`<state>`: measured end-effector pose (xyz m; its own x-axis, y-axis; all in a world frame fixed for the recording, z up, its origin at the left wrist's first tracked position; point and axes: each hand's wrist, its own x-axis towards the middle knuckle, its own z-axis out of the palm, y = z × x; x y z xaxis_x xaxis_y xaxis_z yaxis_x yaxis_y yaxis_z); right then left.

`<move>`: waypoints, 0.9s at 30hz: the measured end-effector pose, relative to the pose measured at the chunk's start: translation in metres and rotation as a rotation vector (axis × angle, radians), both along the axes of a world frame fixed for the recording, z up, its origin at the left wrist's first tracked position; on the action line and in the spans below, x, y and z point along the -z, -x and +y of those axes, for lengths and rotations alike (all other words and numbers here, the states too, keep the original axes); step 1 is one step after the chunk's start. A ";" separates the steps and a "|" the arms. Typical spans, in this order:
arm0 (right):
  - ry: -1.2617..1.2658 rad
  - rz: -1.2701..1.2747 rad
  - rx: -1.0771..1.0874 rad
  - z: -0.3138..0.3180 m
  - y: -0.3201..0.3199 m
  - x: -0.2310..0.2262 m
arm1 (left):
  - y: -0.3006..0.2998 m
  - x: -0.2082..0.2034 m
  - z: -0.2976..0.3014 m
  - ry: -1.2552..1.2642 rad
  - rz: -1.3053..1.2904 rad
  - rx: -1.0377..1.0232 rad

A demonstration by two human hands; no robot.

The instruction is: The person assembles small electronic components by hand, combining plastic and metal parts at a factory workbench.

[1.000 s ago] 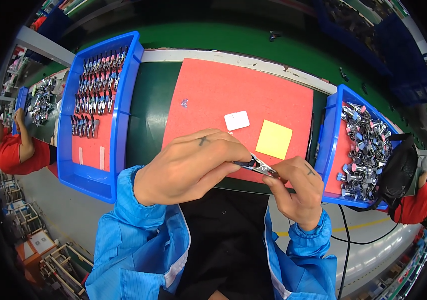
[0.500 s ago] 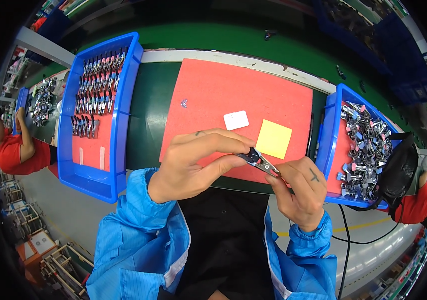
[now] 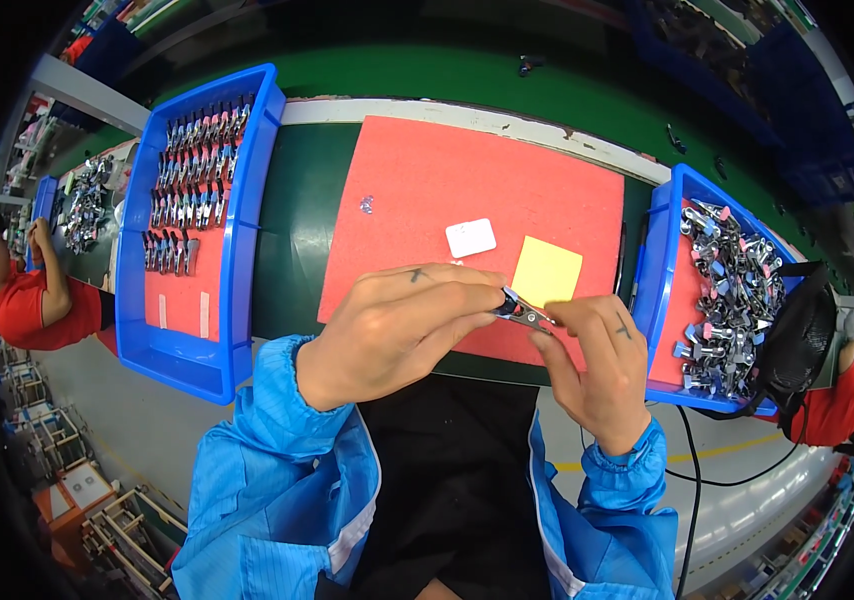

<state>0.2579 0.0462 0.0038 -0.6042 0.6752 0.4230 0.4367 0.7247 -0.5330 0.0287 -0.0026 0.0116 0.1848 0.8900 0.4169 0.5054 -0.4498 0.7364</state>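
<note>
My left hand is closed in a pinch on the dark handles of a small metal spring clip, held above the near edge of a red mat. The clip's silver jaws point right, slightly parted at the tip. My right hand is at that tip, its thumb below and its forefinger above. Whether something tiny sits between those fingertips is too small to make out. Beyond the hands, a yellow square of paper and a white rounded card lie on the mat.
To the left, a blue tray holds rows of similar clips. A blue bin on the right is heaped with loose clips; a black mesh bag hangs at its side. Small shiny bits lie on the mat. People in red work at both sides.
My left fingers have closed further over the clip's handles, and its jaws now lie flatter. My right hand has shifted slightly up and left, its fingers re-placed at the jaw tip.
</note>
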 end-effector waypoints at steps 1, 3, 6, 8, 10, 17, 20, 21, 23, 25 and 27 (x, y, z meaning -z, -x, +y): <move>0.021 -0.004 0.024 0.000 0.002 0.000 | -0.003 0.001 -0.001 0.010 -0.011 0.009; 0.029 0.020 0.012 -0.002 0.008 0.004 | -0.008 0.003 -0.002 0.032 -0.031 0.026; 0.046 0.068 -0.015 -0.002 0.012 0.010 | -0.013 0.006 -0.003 0.018 -0.041 0.018; 0.032 0.063 -0.050 0.000 0.012 0.012 | -0.014 0.006 -0.002 0.012 -0.046 0.016; 0.025 0.060 -0.066 0.001 0.011 0.013 | -0.012 0.002 -0.002 0.043 -0.079 0.038; 0.024 0.066 -0.123 0.003 0.014 0.007 | -0.011 0.004 -0.004 0.067 -0.092 0.031; 0.026 0.069 -0.114 0.000 0.014 0.009 | -0.011 0.007 -0.005 0.088 -0.110 0.034; 0.025 0.071 -0.113 -0.001 0.014 0.009 | -0.010 0.009 -0.005 0.091 -0.119 0.049; 0.033 0.069 -0.116 -0.003 0.014 0.010 | -0.009 0.011 -0.006 0.098 -0.138 0.080; 0.050 0.066 -0.119 -0.006 0.014 0.011 | -0.008 0.011 -0.008 0.101 -0.135 0.081; 0.049 0.064 -0.117 -0.005 0.014 0.011 | -0.008 0.011 -0.006 0.104 -0.133 0.088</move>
<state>0.2436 0.0416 -0.0075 -0.6529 0.6224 0.4315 0.3150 0.7413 -0.5927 0.0368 -0.0089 0.0007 0.2131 0.9125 0.3492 0.3628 -0.4057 0.8389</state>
